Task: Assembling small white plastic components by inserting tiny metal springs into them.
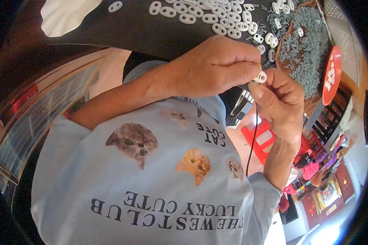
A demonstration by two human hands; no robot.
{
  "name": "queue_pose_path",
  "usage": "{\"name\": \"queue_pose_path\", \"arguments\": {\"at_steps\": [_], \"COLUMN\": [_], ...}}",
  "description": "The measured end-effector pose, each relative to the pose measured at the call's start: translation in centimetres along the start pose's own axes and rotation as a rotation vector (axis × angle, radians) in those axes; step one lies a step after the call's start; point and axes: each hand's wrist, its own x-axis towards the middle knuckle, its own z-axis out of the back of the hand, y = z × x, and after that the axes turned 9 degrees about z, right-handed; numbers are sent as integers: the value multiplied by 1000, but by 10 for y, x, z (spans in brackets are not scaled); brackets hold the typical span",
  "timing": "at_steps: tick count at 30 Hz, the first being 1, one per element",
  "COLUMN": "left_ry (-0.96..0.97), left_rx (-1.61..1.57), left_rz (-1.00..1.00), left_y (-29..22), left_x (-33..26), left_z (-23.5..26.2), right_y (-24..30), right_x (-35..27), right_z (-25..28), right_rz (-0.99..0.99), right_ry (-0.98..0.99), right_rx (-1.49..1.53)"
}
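Note:
A small white oval piece with two holes (261,76) is pinched between the fingertips of both hands, above the table's near edge. My left hand (218,67) is closed, its thumb and curled forefinger at the piece's upper left side. My right hand (281,100) is closed on the same piece from the right, with thumb below and forefinger behind. Whether anything smaller sits between the fingers is hidden. Many similar white two-holed ovals (209,18) lie spread on the dark table (131,30) just beyond my hands.
A heap of small grey-blue pieces (308,49), perhaps screws or springs, lies at the far right beside some white ovals. A red plate (332,75) with small white bits stands right of it. A white scalloped object (65,16) lies far left. A dark cord (252,143) hangs below my hands.

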Motion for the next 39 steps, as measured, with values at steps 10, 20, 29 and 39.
{"name": "queue_pose_path", "arguments": {"at_steps": [10,20,29,39], "left_ry": [-8,5,36,69], "left_rx": [-127,-145,-101,-187], "left_rz": [65,87,96,146], "left_y": [-4,-5,-6,-5], "left_x": [-1,0,0,0], "left_z": [-3,-1,0,-1], "right_y": [-4,-6,-18,-11], "right_x": [-3,-9,9,12], "right_z": [-2,-2,5,8], "right_rz": [47,77,737,844], "right_ry": [-60,-150,-20,91], "right_rx": [-163,-329,-1216,-1309]}}
